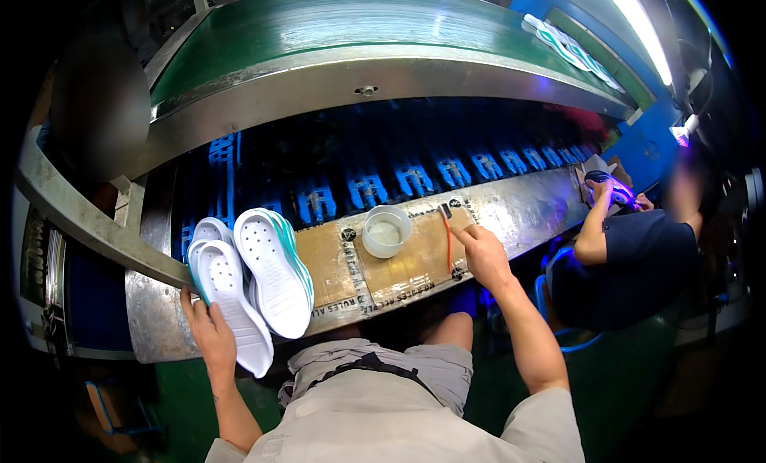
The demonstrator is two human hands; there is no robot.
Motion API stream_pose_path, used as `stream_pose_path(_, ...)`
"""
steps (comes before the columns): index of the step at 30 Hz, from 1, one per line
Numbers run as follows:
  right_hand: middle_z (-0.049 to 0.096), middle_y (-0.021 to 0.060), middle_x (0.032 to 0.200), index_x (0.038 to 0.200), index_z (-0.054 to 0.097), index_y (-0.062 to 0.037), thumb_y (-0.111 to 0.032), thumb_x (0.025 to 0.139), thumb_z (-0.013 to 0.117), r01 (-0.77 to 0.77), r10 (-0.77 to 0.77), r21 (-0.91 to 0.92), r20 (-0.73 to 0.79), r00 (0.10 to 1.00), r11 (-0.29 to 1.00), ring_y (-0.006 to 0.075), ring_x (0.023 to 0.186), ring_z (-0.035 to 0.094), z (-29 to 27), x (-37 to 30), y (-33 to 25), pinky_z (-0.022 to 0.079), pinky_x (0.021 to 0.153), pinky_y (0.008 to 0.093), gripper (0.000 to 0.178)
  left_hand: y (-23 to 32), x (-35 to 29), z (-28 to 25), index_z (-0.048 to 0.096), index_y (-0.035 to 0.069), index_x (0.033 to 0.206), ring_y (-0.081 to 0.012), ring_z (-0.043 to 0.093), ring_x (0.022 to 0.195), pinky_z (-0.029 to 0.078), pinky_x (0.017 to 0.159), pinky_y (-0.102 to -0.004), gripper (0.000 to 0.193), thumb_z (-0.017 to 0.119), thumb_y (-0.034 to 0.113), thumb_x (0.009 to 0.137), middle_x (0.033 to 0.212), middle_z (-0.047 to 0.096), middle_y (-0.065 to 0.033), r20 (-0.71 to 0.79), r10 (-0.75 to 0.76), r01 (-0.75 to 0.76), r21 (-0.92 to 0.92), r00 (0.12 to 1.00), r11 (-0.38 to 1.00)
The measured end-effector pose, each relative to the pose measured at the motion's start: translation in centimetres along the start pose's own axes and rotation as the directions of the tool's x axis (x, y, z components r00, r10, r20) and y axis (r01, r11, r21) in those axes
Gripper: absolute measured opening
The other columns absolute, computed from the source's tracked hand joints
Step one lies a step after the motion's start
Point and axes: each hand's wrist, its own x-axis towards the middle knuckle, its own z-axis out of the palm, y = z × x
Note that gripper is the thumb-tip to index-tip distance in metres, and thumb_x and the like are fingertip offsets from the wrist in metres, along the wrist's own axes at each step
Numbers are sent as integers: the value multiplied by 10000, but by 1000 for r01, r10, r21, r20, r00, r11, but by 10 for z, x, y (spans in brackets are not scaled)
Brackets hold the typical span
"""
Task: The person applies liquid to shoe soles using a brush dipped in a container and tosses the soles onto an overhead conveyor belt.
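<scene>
My left hand [212, 333] grips the left edge of a white shoe sole [235, 307], with a teal edge showing on the soles beside it. This sole lies tilted, its narrow end over the table's front edge. Just right of it is a stack of white soles [275, 275] with teal layers and small holes in the upper part. My right hand [483, 256] is at a small brush [448, 244] with an orange-red handle and dark bristles. Its fingers are stretched out beside the handle. Between my hands stands a round, whitish tub [386, 232] with pale contents.
Taped cardboard [327, 264] covers part of the metal table [523, 216]. Behind it run blue-lit metal fixtures [367, 190] under a green conveyor belt [335, 24] carrying white-and-teal pieces [570, 50]. A curved metal frame [88, 216] is at left. A co-worker [642, 264] handles a shoe at right.
</scene>
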Motion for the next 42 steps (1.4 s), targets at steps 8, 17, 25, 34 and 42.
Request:
stream_pose_path(8,701,65,897,1080,663,-158,-200,823,756,324,-196,-235,444,875,916,299,850,716,53,-9,63,557,771,433,277,4,4,-52,555,-114,1288,-390,647,1149,465,1062,-392,312,457,119,1105,1320,646,-232,73,-381,385,-57,922,921)
stream_pose_path(17,680,131,833,1048,651,-74,-88,892,755,-55,78,221,-97,992,974,342,749,693,14,14,27,561,684,421,188,41,-6,-49,487,-93,1454,-345,662,1163,495,1081,-411,639,647,99,866,1310,637,-235,377,-350,450,-880,857,154)
stream_pose_path(25,722,65,836,1115,720,6,-127,1050,664,-244,205,715,142,968,655,106,772,667,-29,64,-46,538,704,271,158,92,-15,-19,210,-101,1614,-695,479,1321,530,1005,-707,964,658,400,923,1473,420,-499,726,373,815,-488,578,-312)
stream_pose_path(34,756,79,868,1115,750,12,-173,1035,662,-345,177,486,358,917,803,154,795,704,-10,84,-62,556,754,299,220,95,-31,-7,233,-72,1626,-515,614,1295,532,1082,-551,959,676,457,960,1446,541,-383,753,550,932,-315,360,-178)
stream_pose_path(42,777,105,1017,1072,759,16,-34,995,658,-103,-13,599,187,982,794,174,921,727,-47,64,-69,565,848,303,137,85,-34,11,297,-56,1604,-467,723,1113,617,937,-533,991,747,501,919,1336,616,-355,848,466,954,-137,253,-268)
